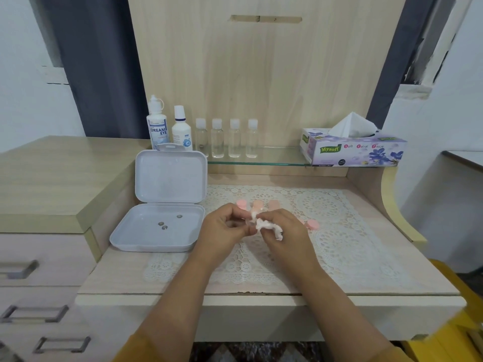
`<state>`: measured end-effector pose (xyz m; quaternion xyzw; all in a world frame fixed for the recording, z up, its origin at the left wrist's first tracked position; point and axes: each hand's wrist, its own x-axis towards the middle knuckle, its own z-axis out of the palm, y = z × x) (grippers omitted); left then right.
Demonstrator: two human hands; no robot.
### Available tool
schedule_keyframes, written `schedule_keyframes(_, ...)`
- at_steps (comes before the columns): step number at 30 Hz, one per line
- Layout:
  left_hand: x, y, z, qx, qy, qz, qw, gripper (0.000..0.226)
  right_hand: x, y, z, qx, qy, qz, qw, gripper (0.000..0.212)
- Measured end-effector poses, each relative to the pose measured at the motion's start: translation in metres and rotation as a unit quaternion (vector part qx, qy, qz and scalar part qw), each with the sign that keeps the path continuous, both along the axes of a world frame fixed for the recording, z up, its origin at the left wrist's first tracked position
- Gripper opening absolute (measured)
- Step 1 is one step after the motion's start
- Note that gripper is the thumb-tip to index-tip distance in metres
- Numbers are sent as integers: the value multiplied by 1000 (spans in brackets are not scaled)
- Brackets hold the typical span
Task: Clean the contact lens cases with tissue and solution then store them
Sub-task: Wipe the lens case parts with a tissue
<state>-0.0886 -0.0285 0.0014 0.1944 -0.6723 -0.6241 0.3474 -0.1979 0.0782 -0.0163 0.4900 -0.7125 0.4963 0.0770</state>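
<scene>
My left hand (pixel 225 227) pinches a small clear contact lens case (pixel 248 222) over the lace mat. My right hand (pixel 282 226) grips a crumpled white tissue (pixel 265 226) and presses it against the case. Most of the case is hidden by my fingers. Pink caps (pixel 241 204) and peach caps (pixel 258 204) lie on the mat just beyond my hands, and another pink cap (pixel 313 224) lies to the right. A white storage box (pixel 156 231) stands open on the left with three small round pieces inside. Two solution bottles (pixel 156 126) stand at the back left.
Several small clear bottles (pixel 226 138) line a glass shelf (pixel 261 160) at the back. A tissue box (pixel 352 150) sits at the shelf's right end. The white lace mat (pixel 326 231) covers the desk. Drawers (pixel 39 270) are on the left.
</scene>
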Motion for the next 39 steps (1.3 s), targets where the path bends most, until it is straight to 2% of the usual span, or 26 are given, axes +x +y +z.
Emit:
schedule_keyframes(7, -1, -2, -2, -21, -1, 9, 1000, 18, -2, -1, 0, 41, 53, 27, 997, 27)
schedule_keyframes(14, -1, -3, -3, -50, -39, 14, 998, 25, 0, 1, 8, 101, 36, 60, 992, 37)
schedule_keyframes(17, -1, -3, -4, -67, -47, 5, 997, 31, 3, 3, 12, 124, 1, 66, 990, 31)
schedule_keyframes(20, -2, -2, -5, -78, -50, -12, 996, 22, 3, 3, 13, 142, -27, 65, 987, 24)
schedule_keyframes(25, -2, -1, -7, -57, -61, -27, 996, 24, 2, 1, 10, 143, -55, 67, 986, 12)
schedule_keyframes(28, -2, 0, -6, -46, -55, -13, 997, 21, 2, 1, 11, 89, -125, 65, 986, 7)
schedule_keyframes(31, -2, -2, -3, -32, -10, 27, 999, 17, -1, 3, 11, -13, -198, 8, 980, 28)
schedule_keyframes(35, -1, -3, -2, -25, 33, -7, 999, 26, -6, 5, 14, -84, -304, -71, 946, 19)
schedule_keyframes(39, 0, 0, 0, -12, 36, -19, 999, 27, -6, 5, 18, -92, -411, 40, 906, 18)
